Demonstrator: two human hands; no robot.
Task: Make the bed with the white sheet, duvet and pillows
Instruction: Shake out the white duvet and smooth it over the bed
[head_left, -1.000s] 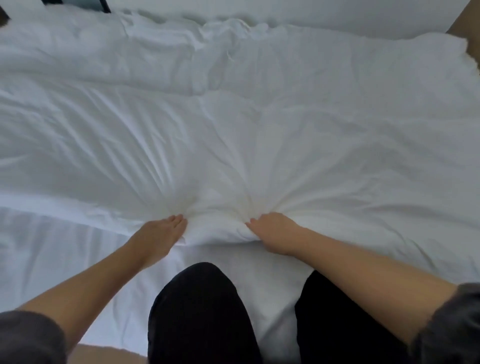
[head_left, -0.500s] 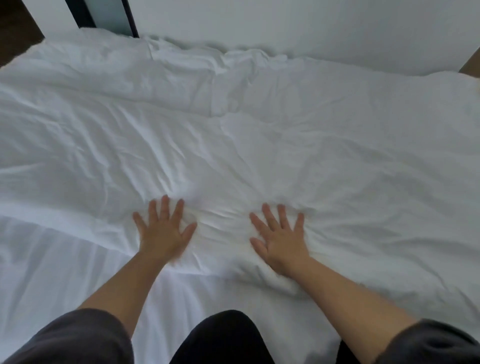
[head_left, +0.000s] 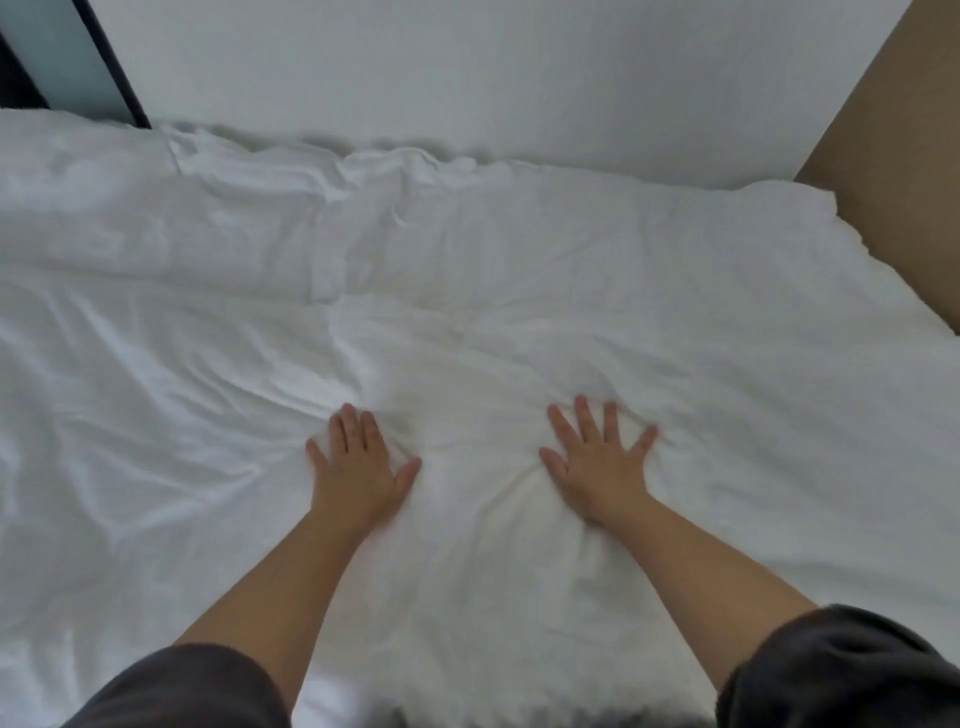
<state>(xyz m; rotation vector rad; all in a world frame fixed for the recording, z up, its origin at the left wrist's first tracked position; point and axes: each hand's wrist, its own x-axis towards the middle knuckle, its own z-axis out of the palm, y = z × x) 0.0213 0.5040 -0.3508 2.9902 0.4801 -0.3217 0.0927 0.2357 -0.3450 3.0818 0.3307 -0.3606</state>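
A white duvet (head_left: 675, 322) lies spread and wrinkled across the whole bed. My left hand (head_left: 356, 462) rests flat on it near the middle, palm down, fingers apart. My right hand (head_left: 597, 462) presses flat on the duvet a little to the right, fingers spread wide. Neither hand holds any cloth. A rumpled fold of white bedding (head_left: 322, 176) runs along the far edge by the wall. The sheet underneath is hidden, and I cannot pick out separate pillows.
A white wall (head_left: 467, 78) stands right behind the bed. A tan panel (head_left: 898, 182) borders the bed at the right. A dark frame with a pale pane (head_left: 67, 57) sits at the far left corner. My dark sleeves fill the bottom corners.
My hands let go of the bunched duvet edge, opened flat, and slid forward across the duvet toward the wall. The view has shifted forward with them.
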